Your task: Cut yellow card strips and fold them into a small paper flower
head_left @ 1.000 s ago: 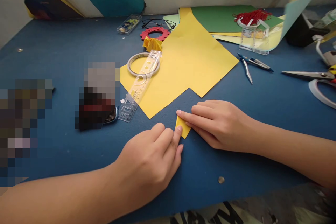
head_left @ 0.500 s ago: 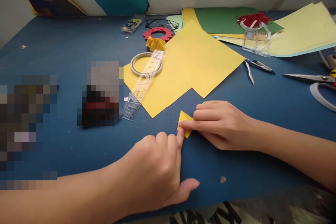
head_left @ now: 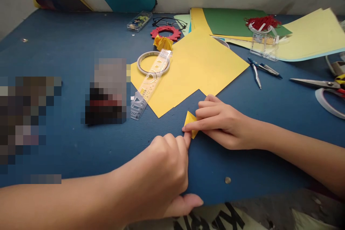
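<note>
A small folded piece of yellow paper (head_left: 191, 118) lies on the blue table between my hands. My right hand (head_left: 225, 125) covers its right side, with the index finger stretched across the paper and the other fingers bent against it. From below, my left hand (head_left: 168, 167) reaches one finger to the paper's lower left edge, under the right index fingertip. The other left fingers are curled in, and the left thumb sticks out over the table. Part of the folded paper is hidden under the fingers.
Beyond my hands lies a large yellow sheet (head_left: 194, 64), with a clear ruler (head_left: 152, 82) and tape roll (head_left: 138, 65) on it. Scissors (head_left: 318, 82) and a compass (head_left: 265, 68) lie right. Behind are a red paper ring (head_left: 153, 35), glasses (head_left: 172, 22) and green paper (head_left: 229, 21).
The view has shifted slightly. My right index finger has slid a little left over the folded paper's lower left edge, and the left fingertip is now more hidden beneath it.
</note>
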A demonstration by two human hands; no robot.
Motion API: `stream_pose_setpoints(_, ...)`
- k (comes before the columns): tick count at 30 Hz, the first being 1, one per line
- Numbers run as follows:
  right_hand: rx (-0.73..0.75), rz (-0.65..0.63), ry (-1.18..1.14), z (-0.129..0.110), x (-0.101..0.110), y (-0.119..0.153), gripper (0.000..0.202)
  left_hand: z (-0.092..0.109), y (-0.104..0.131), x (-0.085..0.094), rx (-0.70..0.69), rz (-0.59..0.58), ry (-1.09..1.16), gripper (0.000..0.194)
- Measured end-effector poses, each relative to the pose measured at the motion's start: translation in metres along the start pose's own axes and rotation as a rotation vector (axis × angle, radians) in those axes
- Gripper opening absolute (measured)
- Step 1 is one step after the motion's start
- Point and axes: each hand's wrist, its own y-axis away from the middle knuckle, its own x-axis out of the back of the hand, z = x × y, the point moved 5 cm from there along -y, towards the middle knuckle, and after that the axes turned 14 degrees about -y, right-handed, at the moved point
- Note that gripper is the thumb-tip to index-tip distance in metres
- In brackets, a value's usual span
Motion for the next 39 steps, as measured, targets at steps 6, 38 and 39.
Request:
stream_pose_setpoints(6,-0.070,-0.034,-0.016,0.004,-0.003,0.003,0.036,-0.001,0.000,-0.001,0.021,0.030,0.027,0.076)
stream_pose_setpoints(38,0.113,0.163,0.428,-0.009,-0.002,0.012,0.012,-0.017,0.007,-0.005,0.238,0.458,0.338,0.028)
stream_pose_setpoints(39,0.114,0.155,0.442,-0.009,-0.002,0.012,0.012,-0.017,0.007,-0.006,0.232,0.459,0.334,0.027)
